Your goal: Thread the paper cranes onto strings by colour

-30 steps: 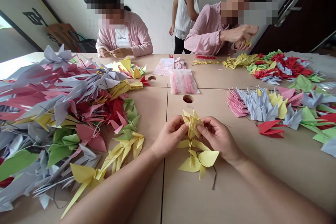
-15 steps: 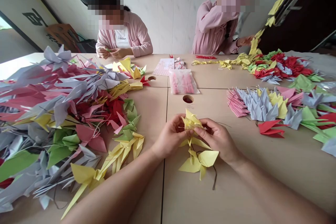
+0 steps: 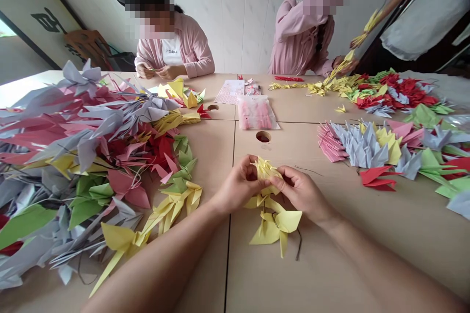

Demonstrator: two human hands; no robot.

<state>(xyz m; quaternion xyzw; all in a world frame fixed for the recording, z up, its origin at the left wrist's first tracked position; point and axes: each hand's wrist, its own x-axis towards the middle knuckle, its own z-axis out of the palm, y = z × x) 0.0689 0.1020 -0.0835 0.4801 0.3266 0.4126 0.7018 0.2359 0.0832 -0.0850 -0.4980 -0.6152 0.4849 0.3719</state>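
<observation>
My left hand (image 3: 238, 183) and my right hand (image 3: 299, 188) meet above the middle of the table, both pinching a folded yellow paper crane (image 3: 267, 168) between thumbs and fingers. Below it hang more yellow paper cranes (image 3: 273, 227) on a dark string (image 3: 298, 247), whose loose end trails down on the right. A thin thread (image 3: 310, 171) runs out to the right from behind my right hand. My fingers hide part of the held crane.
A large heap of coloured paper cranes (image 3: 84, 156) covers the left side. More cranes (image 3: 370, 146) lie right. Ahead are a plastic packet (image 3: 257, 112), a table hole (image 3: 263, 137) and a printed sheet (image 3: 230, 92). Two people (image 3: 174, 49) work opposite; one raises a yellow crane string (image 3: 367, 29).
The held crane has turned and looks more gathered between my fingers. Across the table, the raised arm has moved right with the crane string, and a small yellow piece now lies near the right pile.
</observation>
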